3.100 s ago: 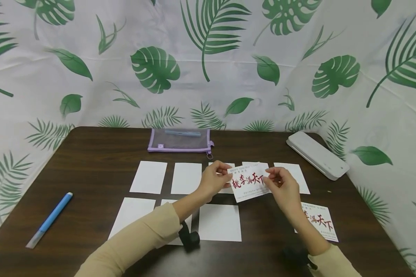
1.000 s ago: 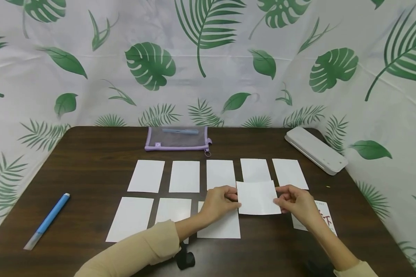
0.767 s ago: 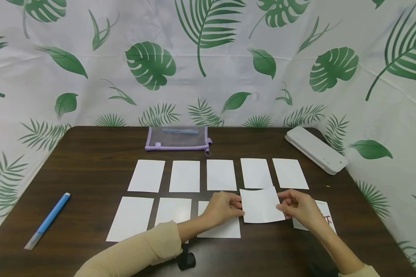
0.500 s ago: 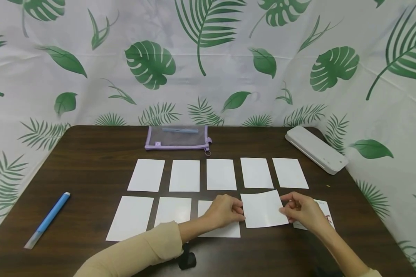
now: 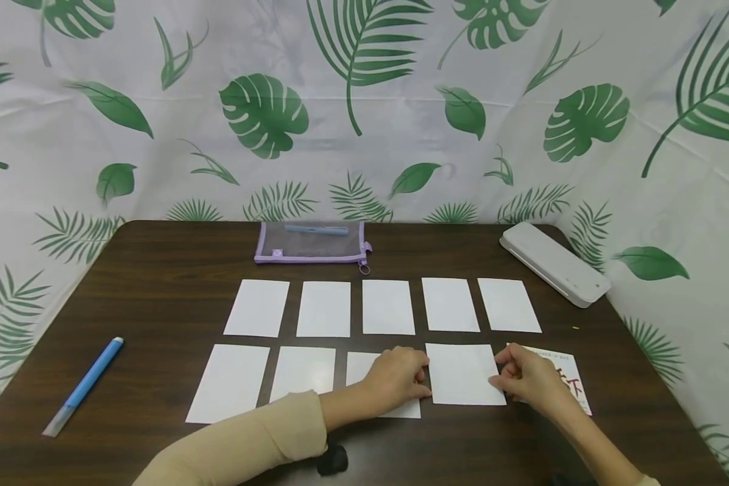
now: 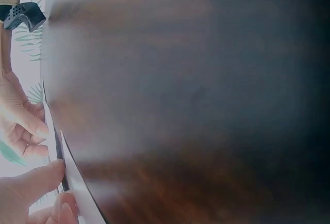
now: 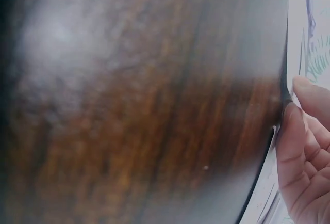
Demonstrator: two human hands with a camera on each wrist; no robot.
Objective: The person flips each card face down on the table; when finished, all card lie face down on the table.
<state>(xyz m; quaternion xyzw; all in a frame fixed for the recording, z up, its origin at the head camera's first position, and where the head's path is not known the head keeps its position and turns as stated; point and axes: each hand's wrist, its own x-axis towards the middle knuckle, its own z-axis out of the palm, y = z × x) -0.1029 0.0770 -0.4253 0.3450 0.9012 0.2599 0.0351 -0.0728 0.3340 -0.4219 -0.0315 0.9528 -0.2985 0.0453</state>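
A blank white card lies flat on the dark table at the right end of the lower row. My right hand pinches its right edge between thumb and finger. At the left edge of that card, my left hand rests with thumb and finger parted and fingertips touching or just beside it. Beneath the left hand, a neighbouring white card is partly covered. A card printed in red characters lies behind my right hand, partly hidden.
Several white cards form two rows. A purple-edged mesh pouch lies at the back with a blue pen inside. A white case sits at the back right. A blue marker lies at the left.
The card held up with its printed side showing is turned blank side up and lowered to the table beside the lower row. Both hands came down with it; the left thumb and finger have parted.
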